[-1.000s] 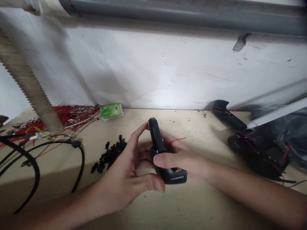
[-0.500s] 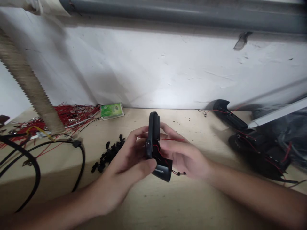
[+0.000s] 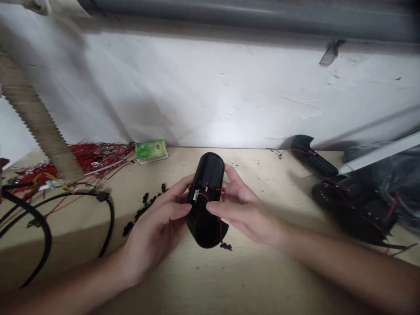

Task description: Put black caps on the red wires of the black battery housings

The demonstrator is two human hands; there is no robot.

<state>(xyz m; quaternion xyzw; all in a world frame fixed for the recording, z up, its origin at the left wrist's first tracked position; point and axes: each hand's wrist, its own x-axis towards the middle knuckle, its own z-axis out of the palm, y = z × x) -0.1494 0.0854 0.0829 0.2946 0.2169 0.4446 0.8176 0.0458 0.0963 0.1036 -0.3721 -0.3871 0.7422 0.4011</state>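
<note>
Between my hands is a black plastic housing, long and rounded at its ends, its inner side facing me. My left hand grips its left edge, the thumb at the rim and the fingers partly hidden behind. My right hand holds the right side, with the thumb pressed on the inside face near a thin red wire. That wire runs down to a small black part hanging below the housing. A small white label sits on the inner face.
Small black parts lie left of my hands. Behind them are a green packet and a heap of red wires. Black cable loops at the left. More wired black housings lie at the right by a white bar.
The housing has turned from edge-on to showing its inner face. My right thumb now rests on that face, and my left thumb has shifted up to the left rim.
</note>
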